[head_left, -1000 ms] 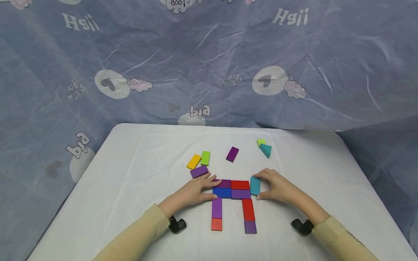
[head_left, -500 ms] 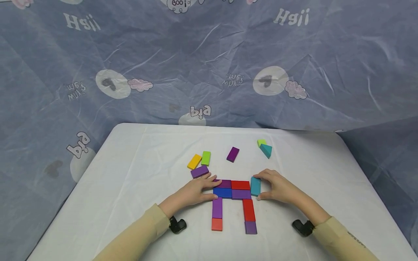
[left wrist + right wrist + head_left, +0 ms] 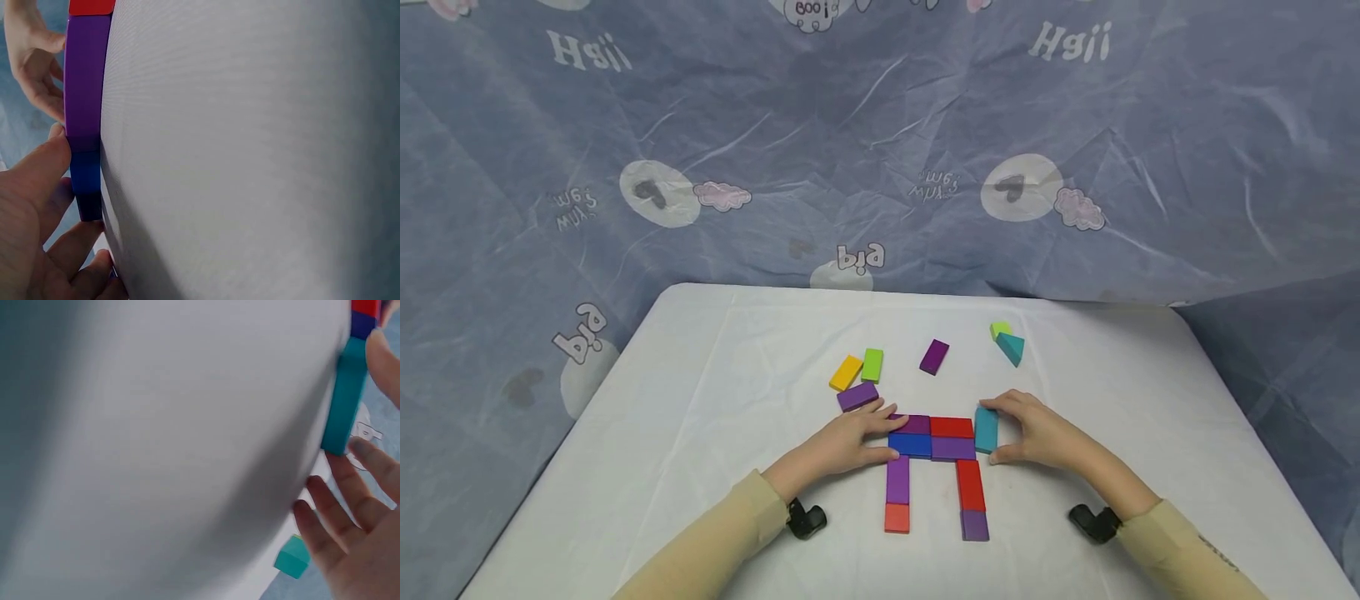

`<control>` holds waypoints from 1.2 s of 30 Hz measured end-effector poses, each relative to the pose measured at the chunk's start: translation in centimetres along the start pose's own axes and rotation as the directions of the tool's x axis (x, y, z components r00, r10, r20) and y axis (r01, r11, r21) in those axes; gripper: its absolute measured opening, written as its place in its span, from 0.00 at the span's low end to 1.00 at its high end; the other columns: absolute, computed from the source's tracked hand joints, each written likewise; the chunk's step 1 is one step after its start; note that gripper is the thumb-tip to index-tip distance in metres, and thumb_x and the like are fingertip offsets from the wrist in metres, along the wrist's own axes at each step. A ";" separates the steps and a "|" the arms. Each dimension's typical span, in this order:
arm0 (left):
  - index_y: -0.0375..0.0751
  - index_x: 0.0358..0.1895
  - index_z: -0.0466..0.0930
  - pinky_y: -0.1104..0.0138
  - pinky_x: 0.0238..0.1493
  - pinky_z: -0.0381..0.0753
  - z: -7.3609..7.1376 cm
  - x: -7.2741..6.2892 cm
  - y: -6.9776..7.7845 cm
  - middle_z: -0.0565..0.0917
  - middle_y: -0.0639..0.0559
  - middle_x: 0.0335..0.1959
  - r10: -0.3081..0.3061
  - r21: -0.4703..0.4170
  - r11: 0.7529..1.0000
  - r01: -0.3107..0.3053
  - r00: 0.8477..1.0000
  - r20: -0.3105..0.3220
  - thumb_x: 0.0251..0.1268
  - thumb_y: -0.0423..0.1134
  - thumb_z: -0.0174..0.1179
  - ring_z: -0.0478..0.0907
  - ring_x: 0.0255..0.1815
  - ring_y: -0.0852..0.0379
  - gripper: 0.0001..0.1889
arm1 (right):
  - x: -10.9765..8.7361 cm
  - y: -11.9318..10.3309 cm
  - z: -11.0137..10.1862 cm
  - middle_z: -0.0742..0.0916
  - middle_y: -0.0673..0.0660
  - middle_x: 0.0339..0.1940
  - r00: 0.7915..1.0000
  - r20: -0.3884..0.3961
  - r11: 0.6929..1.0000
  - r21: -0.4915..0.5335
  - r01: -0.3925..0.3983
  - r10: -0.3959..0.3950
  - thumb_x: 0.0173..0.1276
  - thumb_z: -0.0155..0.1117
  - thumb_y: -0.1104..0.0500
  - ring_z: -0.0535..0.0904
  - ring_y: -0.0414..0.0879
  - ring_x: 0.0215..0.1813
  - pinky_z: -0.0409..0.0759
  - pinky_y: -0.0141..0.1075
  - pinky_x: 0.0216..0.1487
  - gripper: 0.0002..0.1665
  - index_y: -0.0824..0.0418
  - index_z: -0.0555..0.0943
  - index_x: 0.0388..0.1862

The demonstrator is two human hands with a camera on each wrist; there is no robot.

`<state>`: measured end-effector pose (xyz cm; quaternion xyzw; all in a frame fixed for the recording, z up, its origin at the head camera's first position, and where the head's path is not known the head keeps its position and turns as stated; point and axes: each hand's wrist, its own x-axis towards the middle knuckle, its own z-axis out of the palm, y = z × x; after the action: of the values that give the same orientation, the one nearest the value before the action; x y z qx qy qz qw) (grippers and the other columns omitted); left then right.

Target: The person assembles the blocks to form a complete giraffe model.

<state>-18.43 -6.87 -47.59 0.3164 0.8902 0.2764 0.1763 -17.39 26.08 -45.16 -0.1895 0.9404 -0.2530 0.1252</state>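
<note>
Flat coloured blocks form a two-legged figure on the table. My left hand [image 3: 850, 437] spans the left end of its body, thumb at the blue block [image 3: 910, 445] and fingers at the dark purple block [image 3: 917, 425]. Beside them lie a red block [image 3: 951, 428] and a purple block [image 3: 953, 449]. At the body's right end, my right hand [image 3: 1037, 429] pinches a teal block [image 3: 987, 430] endwise between thumb and forefinger. In the right wrist view the teal block's long side faces the camera. The left leg pairs purple and light red blocks; the right leg pairs red and purple.
Behind the left hand lie a yellow block [image 3: 846, 372], a green block [image 3: 872, 365] and a purple block [image 3: 858, 397]. Farther back are another dark purple block [image 3: 934, 357], a teal triangular block [image 3: 1011, 347] and a lime block [image 3: 1000, 329]. A printed blue-grey sheet [image 3: 880, 225] hangs beyond the white table [image 3: 737, 350].
</note>
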 end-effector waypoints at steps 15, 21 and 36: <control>0.57 0.72 0.67 0.45 0.74 0.61 0.1 -0.1 0.0 0.65 0.52 0.76 -0.001 0.012 1.000 0.001 1.000 -0.007 0.67 0.55 0.61 0.51 0.81 0.48 0.31 | 5.6 -0.3 -2.9 0.81 0.66 0.61 0.999 -0.042 0.996 0.090 -0.026 0.030 0.65 0.69 0.47 0.75 0.61 0.63 0.75 0.57 0.64 0.37 0.67 0.74 0.66; 0.58 0.72 0.67 0.45 0.74 0.62 0.0 -0.2 0.2 0.65 0.52 0.76 -0.003 0.017 1.000 0.003 1.000 -0.003 0.67 0.54 0.61 0.52 0.81 0.48 0.31 | 8.1 -0.8 -2.6 0.81 0.67 0.60 0.995 -0.077 0.995 0.084 -0.050 0.056 0.65 0.68 0.48 0.75 0.62 0.62 0.75 0.56 0.64 0.36 0.68 0.74 0.66; 0.59 0.72 0.68 0.46 0.74 0.62 0.0 -0.1 0.1 0.65 0.54 0.76 -0.011 0.019 1.000 0.011 1.000 -0.004 0.67 0.56 0.61 0.51 0.81 0.49 0.31 | 12.0 -3.0 -1.2 0.72 0.71 0.70 0.983 -0.026 0.981 -0.064 -0.185 0.183 0.65 0.66 0.43 0.68 0.64 0.71 0.68 0.57 0.70 0.47 0.69 0.64 0.73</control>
<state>-18.35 -6.89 -47.51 0.3126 0.8949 0.2674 0.1732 -27.64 19.16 -44.22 -0.1033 0.9630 -0.2108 0.1325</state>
